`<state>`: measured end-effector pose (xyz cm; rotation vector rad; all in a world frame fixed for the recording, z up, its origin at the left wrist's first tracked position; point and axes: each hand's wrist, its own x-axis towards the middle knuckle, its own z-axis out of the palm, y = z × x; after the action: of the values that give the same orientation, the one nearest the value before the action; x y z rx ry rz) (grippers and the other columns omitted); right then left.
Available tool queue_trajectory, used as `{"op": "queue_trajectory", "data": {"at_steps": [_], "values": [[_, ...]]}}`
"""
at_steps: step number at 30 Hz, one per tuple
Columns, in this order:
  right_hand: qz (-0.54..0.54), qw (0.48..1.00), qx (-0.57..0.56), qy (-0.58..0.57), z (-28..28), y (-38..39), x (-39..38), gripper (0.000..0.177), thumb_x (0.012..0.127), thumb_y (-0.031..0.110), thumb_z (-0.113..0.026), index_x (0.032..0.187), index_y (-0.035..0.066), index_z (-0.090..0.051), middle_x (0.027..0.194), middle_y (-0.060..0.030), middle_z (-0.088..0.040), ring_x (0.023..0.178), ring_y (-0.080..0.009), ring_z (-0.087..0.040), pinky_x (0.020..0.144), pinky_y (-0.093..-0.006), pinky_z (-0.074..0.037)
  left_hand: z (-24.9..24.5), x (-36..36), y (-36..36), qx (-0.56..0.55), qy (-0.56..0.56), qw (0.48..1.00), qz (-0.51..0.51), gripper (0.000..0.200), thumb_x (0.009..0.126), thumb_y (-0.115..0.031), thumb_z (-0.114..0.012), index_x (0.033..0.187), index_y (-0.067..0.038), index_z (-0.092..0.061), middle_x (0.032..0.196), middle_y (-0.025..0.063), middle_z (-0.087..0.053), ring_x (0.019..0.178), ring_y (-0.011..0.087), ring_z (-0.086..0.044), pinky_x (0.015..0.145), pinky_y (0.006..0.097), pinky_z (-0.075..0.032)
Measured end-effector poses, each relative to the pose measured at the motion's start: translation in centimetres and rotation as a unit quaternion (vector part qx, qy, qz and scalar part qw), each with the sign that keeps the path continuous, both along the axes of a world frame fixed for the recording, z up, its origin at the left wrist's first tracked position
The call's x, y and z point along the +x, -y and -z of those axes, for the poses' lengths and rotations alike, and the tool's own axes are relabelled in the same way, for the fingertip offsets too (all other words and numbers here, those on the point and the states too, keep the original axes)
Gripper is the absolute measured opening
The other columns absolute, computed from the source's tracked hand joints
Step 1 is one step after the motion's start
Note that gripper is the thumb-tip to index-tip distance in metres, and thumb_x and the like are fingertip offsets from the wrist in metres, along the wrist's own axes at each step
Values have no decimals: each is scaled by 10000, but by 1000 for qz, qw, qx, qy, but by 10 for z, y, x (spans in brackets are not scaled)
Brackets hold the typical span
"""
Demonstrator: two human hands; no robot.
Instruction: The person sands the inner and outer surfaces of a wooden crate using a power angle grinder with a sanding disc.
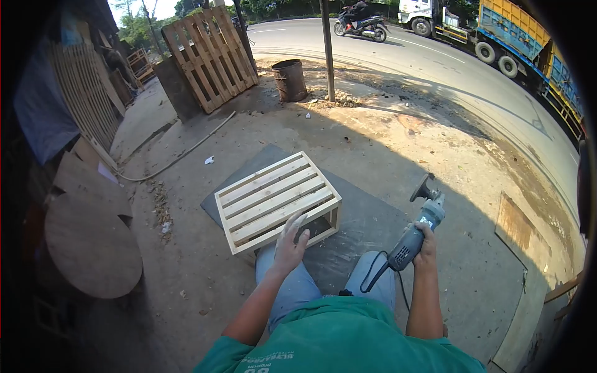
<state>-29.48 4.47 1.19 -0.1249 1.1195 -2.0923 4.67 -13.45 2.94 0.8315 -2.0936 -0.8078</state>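
A slatted wooden crate (273, 202) of pale bare wood rests on a dark flat board (367, 214) in front of my knees. My left hand (290, 244) is at the crate's near edge, fingers stretched out and thumb apart, holding nothing. Out to the right, my right hand (425, 245) is wrapped around the body of an angle grinder (411, 241). The grinder's disc (423, 187) is at the far end, tilted up and apart from the crate. Its dark cord loops down beside my right leg.
Round and flat wood sheets (93, 248) lie at the left. A pallet (211, 59) leans upright beyond, near a rusty drum (290, 81) and a post (328, 53). A hose (180, 158) crosses the ground. A motorcycle (360, 26) and truck (497, 37) are on the road.
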Motion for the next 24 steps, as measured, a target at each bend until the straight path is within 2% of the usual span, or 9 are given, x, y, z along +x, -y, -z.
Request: {"op": "queue_trajectory", "data": {"at_steps": [1,2,4,7,13,16,19,21,24], "values": [[-8,1000,-2,14,1,6,6,357,796,133,-734,1074,-8,-558,869,-122,-654,760,-243,-691,697,-376,-613,-13,-27,-24,30,33,992,119,566,1020,-368,-559,1496,-81,-449,1578,162,-390,1421,392,-423,1159,453,-365],[-15,999,-4,28,2,11,14,356,798,137,-734,1073,-10,-562,871,-123,-655,766,-244,-691,700,-374,-613,-16,-53,-45,41,59,974,216,616,1026,-389,-570,1543,-110,-383,1635,138,-295,1431,392,-408,1172,465,-342],[-48,997,-24,63,-1,16,26,328,795,85,-719,1062,-15,-557,873,-132,-650,756,-255,-686,695,-388,-605,-28,-87,-86,45,117,945,303,703,1008,-422,-590,1580,-136,-300,1670,166,-172,1393,423,-444,1147,475,-385],[-77,995,-26,65,4,18,36,253,807,95,-708,1004,-19,-597,878,-130,-654,774,-252,-681,745,-384,-601,-23,-109,-113,-22,147,942,301,792,955,-408,-672,1587,-145,-275,1664,222,-128,1312,452,-512,1082,479,-459],[-115,988,-35,92,24,19,35,316,828,185,-709,1034,-21,-586,882,-127,-658,784,-251,-684,762,-398,-613,-11,-113,-116,-68,201,934,286,890,841,-249,-792,1575,-152,-299,1644,284,-116,1197,456,-592,984,476,-527],[-122,984,-25,125,20,16,38,266,815,127,-699,1006,-29,-599,878,-129,-659,796,-261,-677,803,-408,-594,-13,-112,-117,-63,217,931,288,833,854,-208,-773,1559,-149,-333,1633,311,-115,1180,450,-604,977,473,-531],[-127,983,-21,129,23,18,39,273,816,136,-698,1004,-35,-598,879,-135,-663,795,-258,-681,801,-398,-596,0,-112,-121,-57,218,934,277,804,871,-186,-754,1557,-148,-335,1630,320,-110,1184,448,-606,972,467,-536],[-139,983,-27,121,29,18,37,286,817,144,-701,1011,-37,-593,880,-141,-667,794,-255,-684,801,-391,-597,16,-115,-122,-13,194,943,270,840,889,-114,-716,1584,-125,-244,1612,340,-166,1118,448,-638,929,449,-551],[-128,984,-17,124,28,19,39,293,820,152,-705,1015,-36,-593,885,-144,-669,798,-254,-684,806,-390,-597,23,-114,-119,-93,184,942,265,827,939,-138,-670,1597,-72,-174,1586,343,-239,1130,445,-628,954,440,-536]]}}
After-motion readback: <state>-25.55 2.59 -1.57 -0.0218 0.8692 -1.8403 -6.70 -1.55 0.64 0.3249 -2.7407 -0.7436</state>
